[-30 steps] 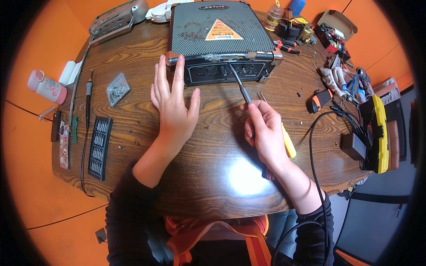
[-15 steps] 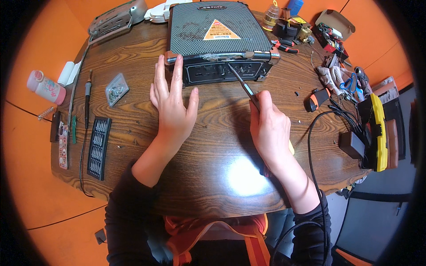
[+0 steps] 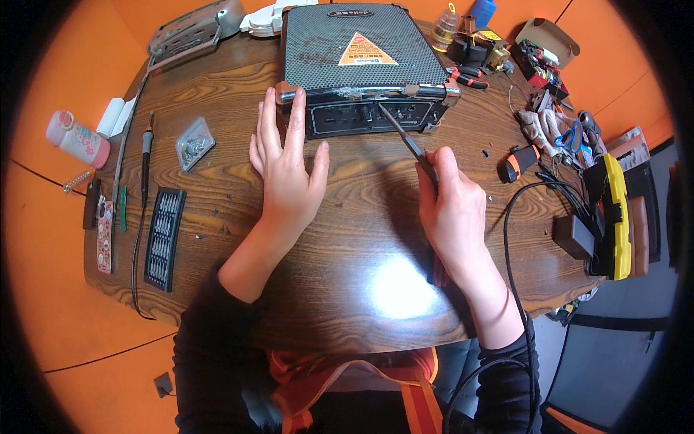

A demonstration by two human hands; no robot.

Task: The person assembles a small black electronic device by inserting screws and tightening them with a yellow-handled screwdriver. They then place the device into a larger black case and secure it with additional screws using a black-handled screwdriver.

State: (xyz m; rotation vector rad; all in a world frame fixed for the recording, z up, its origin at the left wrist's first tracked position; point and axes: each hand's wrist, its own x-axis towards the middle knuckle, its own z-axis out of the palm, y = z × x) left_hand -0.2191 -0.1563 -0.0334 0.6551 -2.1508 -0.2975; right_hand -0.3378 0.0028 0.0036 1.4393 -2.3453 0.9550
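A speaker (image 3: 318, 50) with a dark metal grille, scuffed silver-edged corners and an orange triangular sticker lies at the far middle of the table. Its black control panel (image 3: 340, 119) faces me. My left hand (image 3: 285, 163) has its fingers spread, the fingertips resting at the speaker's near left corner. In my right hand (image 3: 454, 199) is a long, tapering metal tool (image 3: 407, 135). The tool's tip meets the upper part of the panel, right of its middle. My fingers cover its rear end. Something red (image 3: 438, 273) shows partly behind my right wrist.
To the left lie a bit set (image 3: 165, 239), a soldering iron (image 3: 147, 155), a clear box of small screws (image 3: 195, 145) and a pink-and-white bottle (image 3: 76, 141). Red-handled pliers (image 3: 468, 78), blue scissors (image 3: 571, 135) and a yellow-edged case (image 3: 617, 217) are on the right. A black cable (image 3: 507, 246) runs past my right arm.
The whole view has shifted slightly. My right hand has moved a little to the right, with the tool tip still at the panel. My left hand keeps its place at the speaker's corner.
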